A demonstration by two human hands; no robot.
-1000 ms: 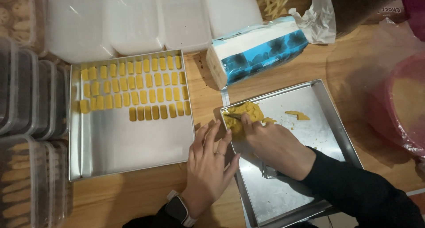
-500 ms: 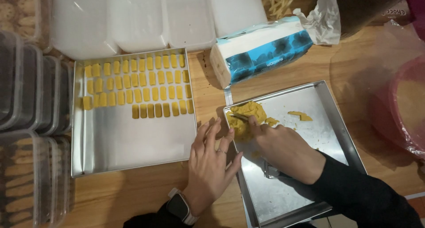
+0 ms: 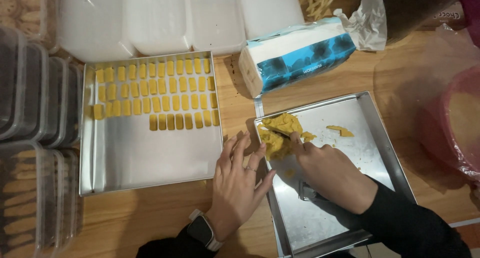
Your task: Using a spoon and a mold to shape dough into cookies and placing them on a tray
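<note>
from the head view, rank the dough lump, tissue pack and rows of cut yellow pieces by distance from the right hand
1. dough lump, at the right hand fingertips.
2. tissue pack, up the table.
3. rows of cut yellow pieces, left tray.

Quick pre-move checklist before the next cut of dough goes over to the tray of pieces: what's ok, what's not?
1. Right hand grips a tool whose blade tip is at the yellow dough: ok.
2. Left hand lies flat on the wooden table against the dough tray's rim, steadying it: ok.
3. Free space on the tray of cut pieces below the rows: ok.
4. Last row of cut pieces only partly filled, room on its left: ok.
5. Loose dough scrap lies apart from the lump: not ok.
6. Kind of tool blade: cannot tell.
</note>
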